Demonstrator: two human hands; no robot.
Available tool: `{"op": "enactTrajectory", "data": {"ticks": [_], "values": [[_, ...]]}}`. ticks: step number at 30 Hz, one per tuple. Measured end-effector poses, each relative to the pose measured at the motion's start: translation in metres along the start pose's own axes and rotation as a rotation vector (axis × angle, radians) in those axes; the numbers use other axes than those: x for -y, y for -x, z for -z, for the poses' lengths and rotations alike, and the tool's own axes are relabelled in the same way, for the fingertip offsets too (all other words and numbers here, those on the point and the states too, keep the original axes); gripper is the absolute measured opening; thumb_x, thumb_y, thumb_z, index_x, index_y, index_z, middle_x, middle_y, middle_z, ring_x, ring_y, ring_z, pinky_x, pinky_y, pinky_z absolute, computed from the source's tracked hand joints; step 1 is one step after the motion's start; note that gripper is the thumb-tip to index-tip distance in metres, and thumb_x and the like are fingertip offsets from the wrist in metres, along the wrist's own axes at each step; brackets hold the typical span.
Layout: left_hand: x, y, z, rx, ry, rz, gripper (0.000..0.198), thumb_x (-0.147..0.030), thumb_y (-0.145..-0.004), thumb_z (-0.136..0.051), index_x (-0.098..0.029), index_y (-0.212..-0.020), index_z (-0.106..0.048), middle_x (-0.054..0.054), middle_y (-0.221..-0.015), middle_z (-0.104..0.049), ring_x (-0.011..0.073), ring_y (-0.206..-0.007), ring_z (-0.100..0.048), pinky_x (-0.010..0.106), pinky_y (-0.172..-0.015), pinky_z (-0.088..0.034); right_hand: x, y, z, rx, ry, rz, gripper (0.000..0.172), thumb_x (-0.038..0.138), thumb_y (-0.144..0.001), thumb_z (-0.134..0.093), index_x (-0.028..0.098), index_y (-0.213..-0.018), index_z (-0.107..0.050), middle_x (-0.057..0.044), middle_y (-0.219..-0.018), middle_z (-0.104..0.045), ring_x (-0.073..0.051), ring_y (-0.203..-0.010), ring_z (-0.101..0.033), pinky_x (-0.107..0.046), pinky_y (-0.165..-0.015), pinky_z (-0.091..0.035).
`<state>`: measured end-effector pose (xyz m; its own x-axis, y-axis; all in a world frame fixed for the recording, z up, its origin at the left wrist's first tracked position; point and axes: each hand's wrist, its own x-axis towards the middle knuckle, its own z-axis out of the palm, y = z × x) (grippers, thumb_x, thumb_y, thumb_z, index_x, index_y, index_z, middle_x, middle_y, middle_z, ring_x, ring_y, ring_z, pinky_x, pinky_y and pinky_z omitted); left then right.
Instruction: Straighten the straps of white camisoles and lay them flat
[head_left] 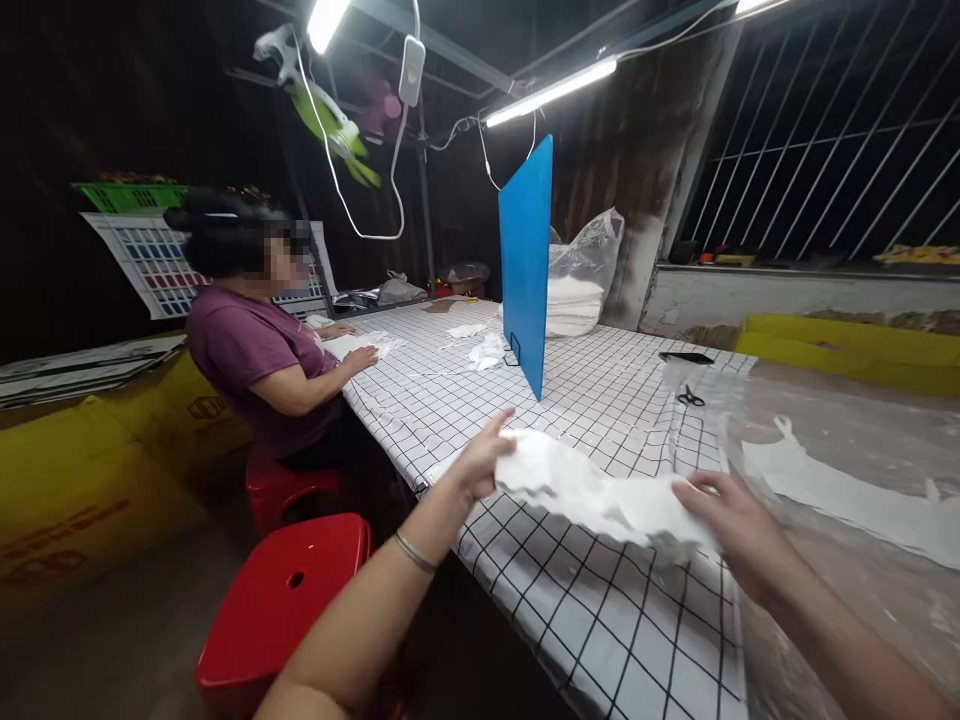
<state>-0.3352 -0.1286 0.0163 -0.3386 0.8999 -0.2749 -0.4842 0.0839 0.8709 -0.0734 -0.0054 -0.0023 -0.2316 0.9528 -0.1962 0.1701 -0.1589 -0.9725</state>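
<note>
A white piece of cloth with a wavy edge (pixel 592 490) is stretched between my two hands, raised over the checked tabletop. At its left end, my left hand (pixel 484 462) is closed on the cloth, with one finger pointing up and away. My right hand (pixel 724 520) pinches the other end between thumb and fingers. The cloth is slightly blurred, so its exact kind does not show. To the right of my right hand, a flat white fabric piece with thin straps (pixel 840 485) lies on clear plastic sheeting (pixel 847 620).
A blue upright panel (pixel 525 270) stands on the checked table (pixel 622 620). Scissors (pixel 690 397) and a dark phone-like slab (pixel 686 357) lie at the right. A co-worker (pixel 255 320) handles white cloth at the left edge. A red stool (pixel 289 600) stands beside the table.
</note>
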Motion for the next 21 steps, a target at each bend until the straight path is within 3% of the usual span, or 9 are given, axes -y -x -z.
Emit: {"op": "enactTrajectory", "data": {"ticks": [3, 5, 8, 10, 12, 14, 16, 18, 21], "values": [[-0.059, -0.021, 0.025, -0.082, -0.074, -0.13, 0.075, -0.001, -0.086, -0.047, -0.029, -0.154, -0.03, 0.014, -0.105, -0.056, 0.0157, -0.065, -0.064, 0.024, -0.048, -0.052, 0.044, -0.027, -0.066, 0.054, -0.208, 0.123, 0.045, 0.034, -0.056, -0.074, 0.017, -0.09, -0.049, -0.004, -0.072, -0.059, -0.017, -0.059, -0.056, -0.022, -0.046, -0.042], [-0.091, -0.034, 0.049, -0.183, -0.212, -0.201, 0.074, 0.0, -0.086, -0.042, -0.027, -0.154, -0.029, 0.014, -0.107, -0.058, 0.0162, -0.069, -0.065, 0.025, -0.052, -0.053, 0.057, -0.041, -0.105, 0.11, -0.296, 0.16, 0.032, 0.027, -0.068, -0.069, 0.017, -0.088, -0.045, -0.004, -0.074, -0.06, -0.016, -0.06, -0.057, -0.022, -0.048, -0.043], [-0.119, -0.056, 0.092, -0.446, -0.829, -0.145, 0.075, -0.002, -0.084, -0.039, -0.022, -0.155, -0.025, 0.014, -0.109, -0.062, 0.021, -0.083, -0.067, 0.031, -0.068, -0.055, 0.044, -0.054, -0.139, 0.247, -0.109, 0.104, 0.018, 0.023, -0.085, -0.059, 0.018, -0.093, -0.044, -0.003, -0.078, -0.06, -0.017, -0.062, -0.059, -0.025, -0.05, -0.044], [-0.124, -0.076, 0.115, -0.637, -1.241, -0.061, 0.075, -0.004, -0.08, -0.047, -0.013, -0.152, -0.031, 0.022, -0.12, -0.058, 0.0327, -0.109, -0.061, 0.044, -0.088, -0.051, 0.012, -0.059, -0.143, 0.333, 0.187, 0.101, 0.017, 0.025, -0.09, -0.057, 0.018, -0.1, -0.045, -0.002, -0.079, -0.059, -0.018, -0.064, -0.058, -0.027, -0.055, -0.044], [-0.119, -0.106, 0.126, -0.73, -1.439, -0.036, 0.067, -0.005, -0.076, -0.053, -0.006, -0.143, -0.044, 0.027, -0.135, -0.047, 0.0424, -0.13, -0.042, 0.055, -0.103, -0.037, -0.03, -0.064, -0.134, 0.368, 0.471, 0.21, 0.019, 0.026, -0.09, -0.057, 0.019, -0.104, -0.045, -0.002, -0.083, -0.059, -0.017, -0.066, -0.055, -0.029, -0.06, -0.043], [-0.107, -0.146, 0.124, -0.67, -1.503, -0.063, 0.052, -0.01, -0.079, -0.055, -0.009, -0.131, -0.057, 0.023, -0.143, -0.042, 0.0394, -0.136, -0.036, 0.051, -0.11, -0.03, -0.071, -0.068, -0.12, 0.398, 0.578, 0.422, 0.014, 0.026, -0.09, -0.051, 0.019, -0.101, -0.046, -0.003, -0.083, -0.056, -0.018, -0.069, -0.053, -0.032, -0.063, -0.045], [-0.093, -0.194, 0.115, -0.548, -1.543, -0.1, 0.044, -0.02, -0.085, -0.055, -0.016, -0.129, -0.06, 0.014, -0.145, -0.043, 0.0316, -0.135, -0.039, 0.043, -0.111, -0.032, -0.101, -0.072, -0.109, 0.405, 0.565, 0.672, 0.01, 0.025, -0.092, -0.045, 0.019, -0.1, -0.048, -0.005, -0.088, -0.055, -0.02, -0.078, -0.054, -0.035, -0.07, -0.048], [-0.081, -0.244, 0.105, -0.477, -1.551, -0.125, 0.047, -0.027, -0.089, -0.053, -0.021, -0.135, -0.056, 0.01, -0.15, -0.04, 0.0286, -0.137, -0.036, 0.042, -0.112, -0.03, -0.116, -0.074, -0.104, 0.406, 0.544, 0.822, 0.01, 0.023, -0.094, -0.044, 0.02, -0.103, -0.049, -0.006, -0.093, -0.054, -0.019, -0.084, -0.054, -0.034, -0.074, -0.049], [-0.072, -0.306, 0.098, -0.489, -1.527, -0.106, 0.05, -0.033, -0.091, -0.051, -0.021, -0.14, -0.053, 0.011, -0.158, -0.026, 0.0339, -0.144, -0.023, 0.051, -0.113, -0.026, -0.117, -0.073, -0.109, 0.367, 0.55, 0.879, 0.017, 0.015, -0.093, -0.044, 0.022, -0.108, -0.045, -0.004, -0.091, -0.052, -0.019, -0.081, -0.051, -0.033, -0.072, -0.048]]}}
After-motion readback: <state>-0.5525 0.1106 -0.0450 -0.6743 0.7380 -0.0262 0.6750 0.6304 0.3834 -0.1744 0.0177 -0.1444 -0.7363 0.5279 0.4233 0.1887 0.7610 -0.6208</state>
